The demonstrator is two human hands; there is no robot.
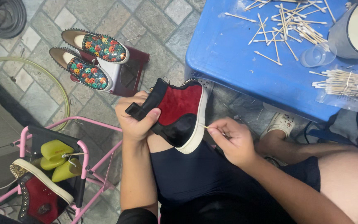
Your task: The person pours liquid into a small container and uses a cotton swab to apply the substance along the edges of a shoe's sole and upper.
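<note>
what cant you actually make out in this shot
Head view only:
- Toe of the red and black shoe: hidden behind the left hand.
- Swab tip in the right hand: too small to see against the white sole.
- White container on the blue table: cut off by the frame edge.

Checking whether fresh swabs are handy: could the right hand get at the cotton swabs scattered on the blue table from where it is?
Probably yes. The right hand pinches a swab at the shoe's white sole, and the blue table with the cotton swabs lies just beyond, nothing between.
</note>
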